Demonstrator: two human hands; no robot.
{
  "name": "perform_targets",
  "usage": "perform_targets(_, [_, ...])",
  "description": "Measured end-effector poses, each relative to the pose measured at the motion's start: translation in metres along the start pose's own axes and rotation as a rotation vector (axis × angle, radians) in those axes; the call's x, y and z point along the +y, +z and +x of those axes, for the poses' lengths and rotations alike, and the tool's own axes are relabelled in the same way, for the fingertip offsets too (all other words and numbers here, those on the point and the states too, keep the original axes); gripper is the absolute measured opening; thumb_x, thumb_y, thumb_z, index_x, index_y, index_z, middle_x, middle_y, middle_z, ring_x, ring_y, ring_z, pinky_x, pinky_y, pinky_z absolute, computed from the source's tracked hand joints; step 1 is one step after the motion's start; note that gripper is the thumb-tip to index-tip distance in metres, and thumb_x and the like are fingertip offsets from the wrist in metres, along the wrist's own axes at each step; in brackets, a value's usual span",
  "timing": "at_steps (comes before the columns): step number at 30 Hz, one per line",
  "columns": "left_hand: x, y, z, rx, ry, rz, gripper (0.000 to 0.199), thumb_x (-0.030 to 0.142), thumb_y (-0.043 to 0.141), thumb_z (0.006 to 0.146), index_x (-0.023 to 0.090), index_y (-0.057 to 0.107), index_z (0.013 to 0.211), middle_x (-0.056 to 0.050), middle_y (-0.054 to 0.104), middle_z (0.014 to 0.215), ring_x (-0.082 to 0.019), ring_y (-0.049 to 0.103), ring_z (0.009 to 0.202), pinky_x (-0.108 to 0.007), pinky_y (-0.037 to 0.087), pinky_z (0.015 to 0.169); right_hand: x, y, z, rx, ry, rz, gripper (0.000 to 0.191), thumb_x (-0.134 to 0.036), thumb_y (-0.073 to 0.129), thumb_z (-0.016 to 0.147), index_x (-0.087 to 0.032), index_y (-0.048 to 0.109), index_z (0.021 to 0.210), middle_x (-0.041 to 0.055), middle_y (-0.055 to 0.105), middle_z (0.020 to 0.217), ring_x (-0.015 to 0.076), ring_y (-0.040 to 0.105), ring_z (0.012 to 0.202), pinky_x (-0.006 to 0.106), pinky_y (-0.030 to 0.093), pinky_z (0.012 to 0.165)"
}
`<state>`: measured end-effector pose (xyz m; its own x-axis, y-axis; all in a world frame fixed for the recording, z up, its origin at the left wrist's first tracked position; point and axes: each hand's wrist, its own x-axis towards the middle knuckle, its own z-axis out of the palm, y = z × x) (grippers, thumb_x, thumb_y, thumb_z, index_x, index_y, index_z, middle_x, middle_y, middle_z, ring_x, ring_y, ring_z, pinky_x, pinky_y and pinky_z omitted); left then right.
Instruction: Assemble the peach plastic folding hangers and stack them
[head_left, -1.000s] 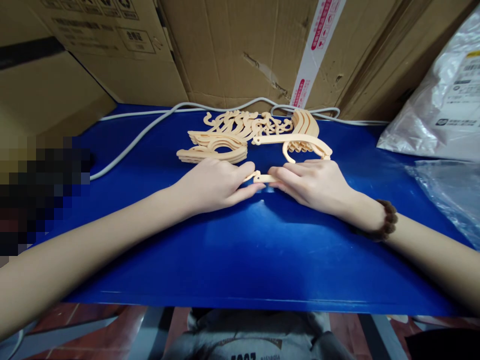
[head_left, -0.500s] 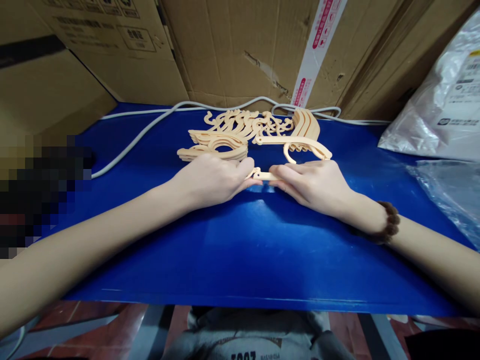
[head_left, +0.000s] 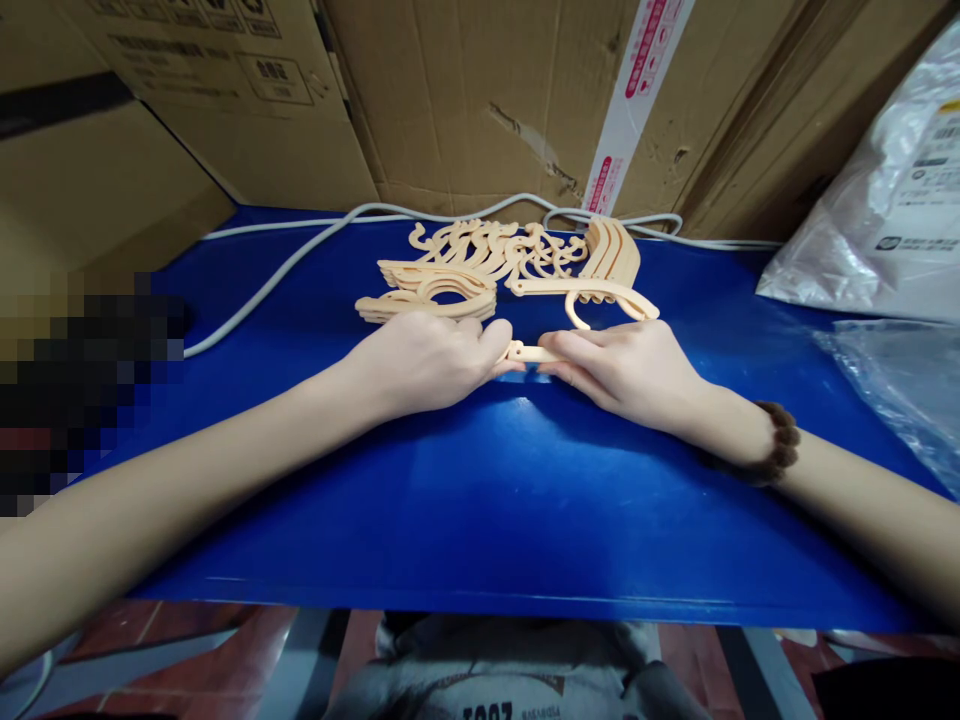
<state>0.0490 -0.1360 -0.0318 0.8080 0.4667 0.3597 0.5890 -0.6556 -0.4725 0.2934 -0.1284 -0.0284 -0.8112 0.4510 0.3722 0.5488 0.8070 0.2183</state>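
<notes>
Your left hand [head_left: 435,362] pinches peach piece [head_left: 534,353] near middle of desk [head_left: 480,500], its left end hidden by fingers; your right hand [head_left: 622,370] grips other end, also covered. Hanger stack [head_left: 435,295] just beyond left hand, partly hidden. Plastic bag [head_left: 885,200] cut off far right.

The cardboard box [head_left: 300,150] reads "合格证", while print on the tape [head_left: 637,90], bag label [head_left: 926,190] and shirt [head_left: 487,665] is unclear.
</notes>
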Motion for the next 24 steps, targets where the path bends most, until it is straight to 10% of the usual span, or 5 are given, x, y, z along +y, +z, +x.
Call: perform_targets(24, [0.006, -0.0082, -0.0003, 0.171, 0.05, 0.147, 0.043, 0.04, 0.044, 0.099, 0.016, 0.057, 0.066, -0.006, 0.061, 0.059, -0.018, 0.06, 0.051, -0.029, 0.035, 0.043, 0.0068, -0.0002, 0.0031, -0.162, 0.029, 0.205, 0.049, -0.047, 0.027, 0.104, -0.019, 0.067, 0.108, 0.0014, 0.067, 0.068, 0.0133, 0.055, 0.057, 0.027, 0.028, 0.06])
